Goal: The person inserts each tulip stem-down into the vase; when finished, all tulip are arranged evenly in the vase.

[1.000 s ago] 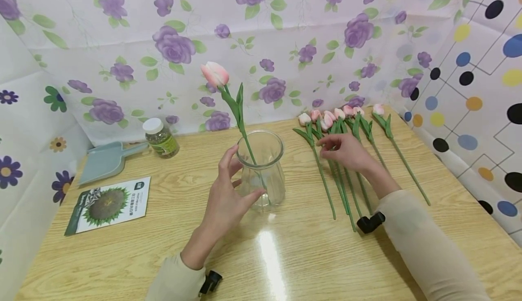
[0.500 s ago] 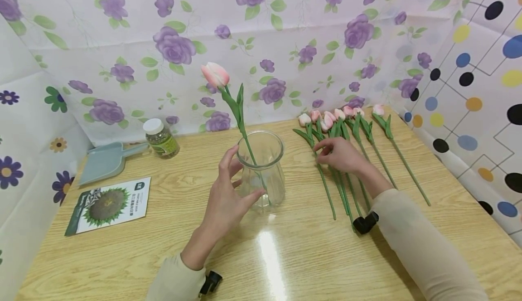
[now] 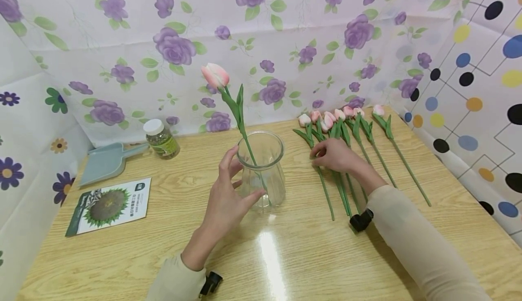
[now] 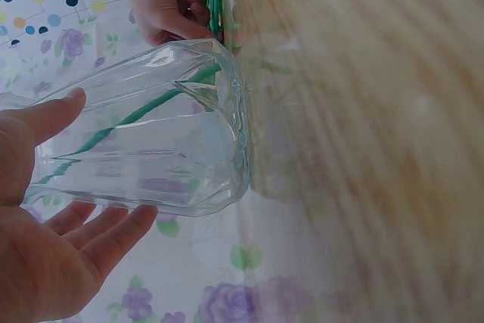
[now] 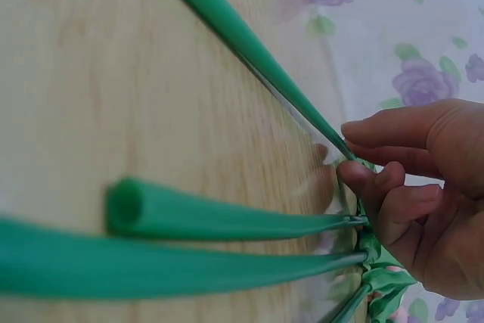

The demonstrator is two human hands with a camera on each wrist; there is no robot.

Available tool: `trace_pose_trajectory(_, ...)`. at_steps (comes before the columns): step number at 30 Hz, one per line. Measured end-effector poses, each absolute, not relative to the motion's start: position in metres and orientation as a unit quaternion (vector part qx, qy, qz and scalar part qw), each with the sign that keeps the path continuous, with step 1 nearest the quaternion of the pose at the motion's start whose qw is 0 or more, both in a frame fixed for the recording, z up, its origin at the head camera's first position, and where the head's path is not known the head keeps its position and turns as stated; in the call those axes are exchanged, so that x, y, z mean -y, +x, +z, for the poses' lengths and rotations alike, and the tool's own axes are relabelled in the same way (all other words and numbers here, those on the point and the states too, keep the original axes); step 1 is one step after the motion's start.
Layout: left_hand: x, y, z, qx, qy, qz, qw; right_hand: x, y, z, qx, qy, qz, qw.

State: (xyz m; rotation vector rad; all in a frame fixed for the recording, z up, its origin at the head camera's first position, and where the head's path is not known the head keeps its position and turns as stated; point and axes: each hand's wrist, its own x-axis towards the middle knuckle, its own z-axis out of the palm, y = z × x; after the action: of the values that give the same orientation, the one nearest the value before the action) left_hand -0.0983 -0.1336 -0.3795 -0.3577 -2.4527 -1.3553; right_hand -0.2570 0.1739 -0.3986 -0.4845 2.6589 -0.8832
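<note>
A clear glass vase (image 3: 272, 178) stands upright on the table, holding one pink-and-white tulip (image 3: 216, 75) that leans left. My left hand (image 3: 228, 192) holds the vase from the left, its thumb and fingers on opposite sides of the glass (image 4: 151, 141). On the right lie several tulips with pink heads (image 3: 339, 114) and long green stems. There my right hand (image 3: 336, 156) pinches the stem of the leftmost tulip (image 3: 325, 190) below its leaves. In the right wrist view, thumb and fingertips meet at that stem (image 5: 257, 58); other stems lie beside the hand.
At the back left, a blue-grey dustpan (image 3: 102, 162) lies near a white-capped jar (image 3: 161, 140). A seed packet (image 3: 109, 206) with a sunflower picture lies in front of them. Patterned cloth walls (image 3: 244, 29) border the wooden table (image 3: 183, 246).
My right hand has moved left and slightly toward me onto the leftmost tulip's stem and now pinches it; the stem has shifted a little. The left hand and vase have stayed put.
</note>
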Motion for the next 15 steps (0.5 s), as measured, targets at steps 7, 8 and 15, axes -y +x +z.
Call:
trace_pose_trajectory(7,0.1336,-0.0991,-0.3801,0.858,-0.129,-0.469,0.164,-0.1686,-0.2564,-0.3967,-0.924,-0.165,-0.305,0.162)
trace_pose_trajectory(8,0.1336,-0.0991,-0.3800,0.858,-0.129,-0.469,0.164,-0.1681,-0.2560,-0.3962,-0.923,-0.167,-0.306,0.163)
trace_pose_trajectory(15,0.1338,-0.0975,-0.3794,0.858,-0.131,-0.471,0.160,-0.1676,-0.2557,-0.3946,-0.917,-0.169,-0.319,0.169)
